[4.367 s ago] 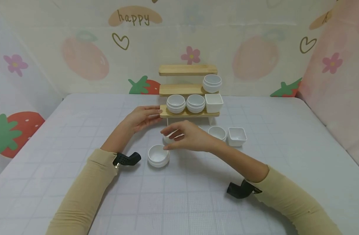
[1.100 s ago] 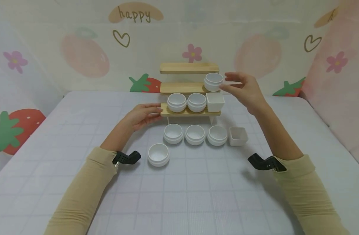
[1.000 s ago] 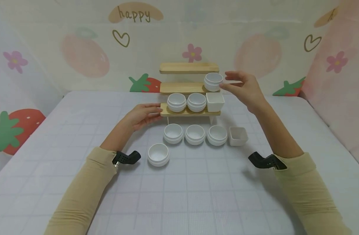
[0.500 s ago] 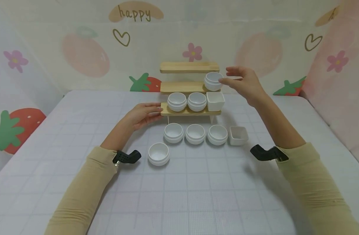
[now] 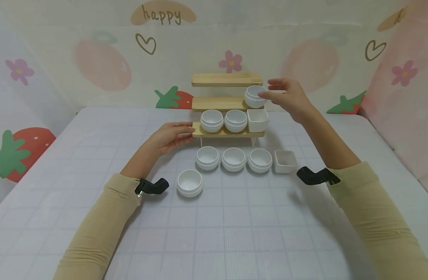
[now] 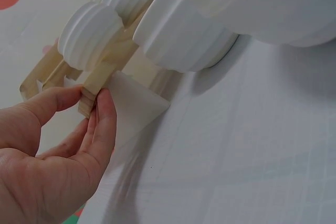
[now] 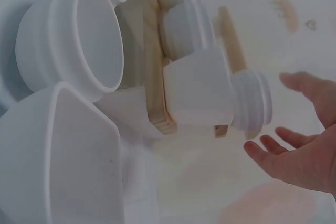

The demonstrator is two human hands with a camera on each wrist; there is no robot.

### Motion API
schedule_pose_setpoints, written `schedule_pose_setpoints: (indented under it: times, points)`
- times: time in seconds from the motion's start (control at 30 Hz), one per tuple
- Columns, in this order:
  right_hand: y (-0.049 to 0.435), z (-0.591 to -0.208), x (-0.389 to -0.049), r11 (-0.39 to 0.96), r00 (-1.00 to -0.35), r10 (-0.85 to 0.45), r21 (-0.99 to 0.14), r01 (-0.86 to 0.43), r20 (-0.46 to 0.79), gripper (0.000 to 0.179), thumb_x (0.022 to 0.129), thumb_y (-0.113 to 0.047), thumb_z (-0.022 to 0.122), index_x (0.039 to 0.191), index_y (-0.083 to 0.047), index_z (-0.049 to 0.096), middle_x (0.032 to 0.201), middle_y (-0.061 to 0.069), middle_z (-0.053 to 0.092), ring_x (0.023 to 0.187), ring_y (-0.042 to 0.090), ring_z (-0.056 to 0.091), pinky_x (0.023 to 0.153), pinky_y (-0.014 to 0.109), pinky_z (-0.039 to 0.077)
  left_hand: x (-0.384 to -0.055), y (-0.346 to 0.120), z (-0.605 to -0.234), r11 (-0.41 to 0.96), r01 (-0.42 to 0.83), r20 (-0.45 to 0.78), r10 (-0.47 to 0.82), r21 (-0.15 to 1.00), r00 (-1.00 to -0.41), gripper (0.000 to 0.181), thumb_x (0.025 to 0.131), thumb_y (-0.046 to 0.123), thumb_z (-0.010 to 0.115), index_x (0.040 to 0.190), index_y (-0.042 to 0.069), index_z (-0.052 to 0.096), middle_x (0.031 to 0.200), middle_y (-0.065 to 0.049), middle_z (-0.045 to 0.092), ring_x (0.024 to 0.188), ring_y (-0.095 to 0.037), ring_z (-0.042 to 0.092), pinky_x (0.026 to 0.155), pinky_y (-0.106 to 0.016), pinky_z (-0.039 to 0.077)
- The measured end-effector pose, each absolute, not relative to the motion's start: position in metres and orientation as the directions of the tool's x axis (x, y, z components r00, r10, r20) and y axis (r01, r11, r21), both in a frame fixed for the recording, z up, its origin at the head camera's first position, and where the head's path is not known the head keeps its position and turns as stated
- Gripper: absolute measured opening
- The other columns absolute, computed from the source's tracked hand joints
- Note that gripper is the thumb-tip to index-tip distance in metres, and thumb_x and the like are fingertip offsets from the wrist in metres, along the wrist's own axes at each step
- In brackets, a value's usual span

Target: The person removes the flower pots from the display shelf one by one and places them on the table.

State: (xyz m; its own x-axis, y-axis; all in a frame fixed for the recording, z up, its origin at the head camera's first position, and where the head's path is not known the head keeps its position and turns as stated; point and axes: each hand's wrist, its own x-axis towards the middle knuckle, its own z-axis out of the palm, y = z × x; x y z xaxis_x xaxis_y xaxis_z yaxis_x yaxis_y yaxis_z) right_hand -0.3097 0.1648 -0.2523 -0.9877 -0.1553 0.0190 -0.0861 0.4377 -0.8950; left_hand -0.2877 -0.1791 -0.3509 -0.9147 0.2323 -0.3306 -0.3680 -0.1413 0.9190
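My left hand (image 5: 173,137) pinches the left end of the lowest board of a wooden three-tier display stand (image 5: 217,104); in the left wrist view its thumb is above the board end (image 6: 94,90) and the fingers below. At the right end of the middle board sits a round white bowl (image 5: 254,100). Beside that bowl my right hand (image 5: 292,99) hovers with thumb and fingers apart, the thumb tip overlapping the bowl's rim in the head view. The right wrist view shows a gap between this hand (image 7: 302,140) and the bowl (image 7: 252,100).
On the lowest board stand two round bowls (image 5: 211,121) and a square bowl (image 5: 258,121). Before the stand, three round bowls (image 5: 234,160) and a square one (image 5: 285,162) form a row on the table (image 5: 207,233). Another round bowl (image 5: 189,184) sits nearer, at left.
My right hand has gone from above the front bowls up to the bowl on the middle board, rising slightly over the last second. The left hand keeps its hold; the bowls have not moved.
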Motion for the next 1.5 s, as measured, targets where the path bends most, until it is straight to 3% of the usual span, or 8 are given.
schedule_pose_setpoints:
  times: [0.47, 0.87, 1.27, 1.5]
  points:
    - [0.157, -0.252, -0.318, 0.407, -0.978, -0.206, -0.911, -0.067, -0.020, 0.070, 0.101, -0.018, 0.071, 0.159, 0.004, 0.040, 0.161, 0.021, 0.044, 0.147, 0.033, 0.045, 0.125, 0.042, 0.042, -0.289, -0.179, -0.353, -0.130, -0.371, -0.338, 0.221, 0.920, -0.915, 0.055, 0.109, 0.001, 0.053, 0.161, -0.005, 0.036, 0.143, -0.018, 0.050, 0.087, -0.008, 0.071, 0.087, -0.019, 0.063]
    - [0.151, -0.259, -0.325, 0.425, -0.979, -0.195, -0.905, -0.036, -0.053, 0.066, 0.098, -0.017, 0.075, 0.155, 0.001, 0.047, 0.153, 0.018, 0.051, 0.131, 0.027, 0.053, 0.125, 0.041, 0.042, -0.288, -0.179, -0.352, -0.140, -0.366, -0.327, 0.240, 0.920, -0.914, 0.055, 0.110, 0.001, 0.051, 0.161, -0.006, 0.033, 0.142, -0.018, 0.049, 0.087, -0.008, 0.071, 0.088, -0.019, 0.063]
    - [0.150, -0.259, -0.326, 0.423, -0.979, -0.194, -0.906, -0.026, -0.062, 0.070, 0.097, -0.018, 0.076, 0.157, 0.001, 0.045, 0.154, 0.017, 0.049, 0.133, 0.028, 0.052, 0.125, 0.040, 0.042, -0.287, -0.180, -0.351, -0.139, -0.363, -0.324, 0.244, 0.921, -0.914, 0.055, 0.110, 0.001, 0.051, 0.161, -0.006, 0.033, 0.143, -0.017, 0.049, 0.088, -0.008, 0.071, 0.107, -0.027, 0.055]
    - [0.149, -0.255, -0.324, 0.440, -0.980, -0.184, -0.898, -0.015, -0.073, 0.069, 0.098, -0.018, 0.075, 0.157, 0.000, 0.045, 0.158, 0.017, 0.047, 0.136, 0.028, 0.050, 0.125, 0.040, 0.041, -0.288, -0.180, -0.351, -0.141, -0.369, -0.330, 0.239, 0.919, -0.913, 0.055, 0.110, 0.001, 0.052, 0.161, -0.005, 0.034, 0.143, -0.017, 0.049, 0.089, -0.008, 0.071, 0.107, -0.027, 0.056]
